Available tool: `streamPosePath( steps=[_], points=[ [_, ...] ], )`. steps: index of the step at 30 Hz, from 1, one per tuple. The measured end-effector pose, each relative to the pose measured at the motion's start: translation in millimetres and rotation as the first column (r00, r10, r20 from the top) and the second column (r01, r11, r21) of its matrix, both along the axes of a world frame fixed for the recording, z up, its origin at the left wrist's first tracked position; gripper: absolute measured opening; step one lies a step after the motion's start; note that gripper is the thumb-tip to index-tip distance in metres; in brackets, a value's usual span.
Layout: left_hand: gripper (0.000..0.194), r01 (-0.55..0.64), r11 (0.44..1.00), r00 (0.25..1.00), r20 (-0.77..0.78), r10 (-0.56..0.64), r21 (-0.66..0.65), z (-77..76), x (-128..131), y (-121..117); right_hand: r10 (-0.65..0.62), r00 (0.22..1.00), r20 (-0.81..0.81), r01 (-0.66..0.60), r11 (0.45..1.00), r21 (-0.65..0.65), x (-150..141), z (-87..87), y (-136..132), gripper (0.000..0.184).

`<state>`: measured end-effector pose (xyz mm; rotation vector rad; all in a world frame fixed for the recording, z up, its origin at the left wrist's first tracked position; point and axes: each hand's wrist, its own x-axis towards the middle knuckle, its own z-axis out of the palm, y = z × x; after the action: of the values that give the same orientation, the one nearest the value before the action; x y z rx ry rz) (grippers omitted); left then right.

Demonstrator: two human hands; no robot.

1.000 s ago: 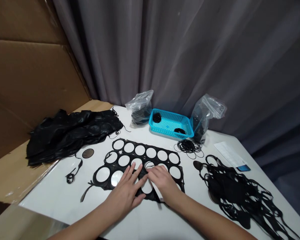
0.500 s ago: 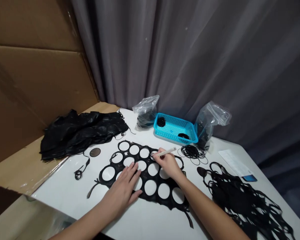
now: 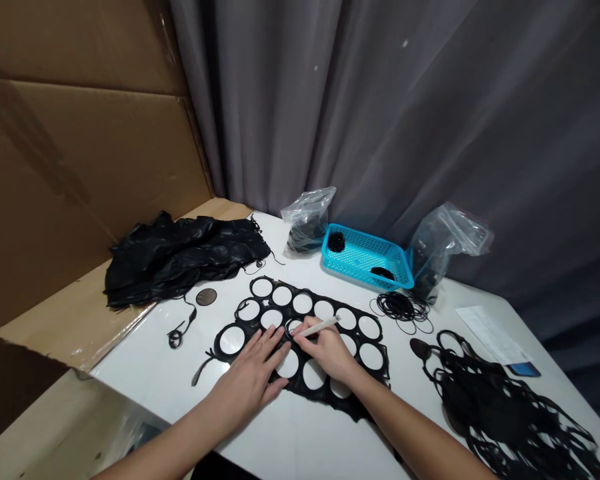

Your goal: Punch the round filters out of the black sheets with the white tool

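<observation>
My left hand (image 3: 253, 377) lies flat with fingers spread, pressing on a black rubbery sheet (image 3: 324, 395) with rows of round holes. The white table shows through those holes. A slim white pen-like tool (image 3: 324, 325) is pinched in my right hand (image 3: 331, 350), its rear end pointing up and right. Its tip is down at a hole near the sheet's middle, just beyond my left fingertips. Dark thin loops show along that hole's rim; whether they are loose cannot be told. My hands cover part of the sheet.
Black sheets (image 3: 180, 257) are piled at left, near a dark disc (image 3: 207, 297). Behind stand a blue basket (image 3: 360, 248) with black ring bundles and two clear bags (image 3: 307, 223). Thin black rings (image 3: 401, 306) lie in front. Black cut scraps (image 3: 505, 400) and white paper (image 3: 490, 330) are at right.
My right hand went out to the sheet's far row with the white tool upright in view, then came back to a middle hole. My left hand stays on the sheet. The view has shifted.
</observation>
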<state>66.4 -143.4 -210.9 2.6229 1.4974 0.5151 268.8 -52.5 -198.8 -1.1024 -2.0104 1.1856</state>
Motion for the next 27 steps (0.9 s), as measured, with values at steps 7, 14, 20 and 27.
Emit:
streamPosePath(
  steps=[7, 14, 20, 27],
  points=[
    [0.057, -0.015, 1.0, 0.999, -0.04, 0.016, 0.024, -4.2, 1.1, -1.5, 0.05, 0.997, 0.059, -0.06, 0.982, 0.181, 0.1, 2.6, -6.3, 0.015],
    [0.059, -0.088, 0.995, 0.991, -0.098, 0.093, 0.046, -10.2, 3.2, -1.8, 0.056, 0.933, 0.356, -0.261, 0.787, 0.56, 3.0, -7.9, -5.4, 0.015],
    [0.056, -0.088, 0.996, 0.99, -0.106, 0.088, 0.004, -6.3, 2.1, -3.3, -0.408, 0.907, 0.109, 0.292, 0.792, 0.537, 29.7, 13.0, 72.1, 0.02],
    [0.052, -0.17, 0.984, 0.985, 0.008, 0.17, 0.06, -3.1, -19.6, -6.4, -0.141, 0.989, 0.04, 0.136, 0.985, 0.102, -21.4, 24.6, 47.9, 0.019]
  ],
)
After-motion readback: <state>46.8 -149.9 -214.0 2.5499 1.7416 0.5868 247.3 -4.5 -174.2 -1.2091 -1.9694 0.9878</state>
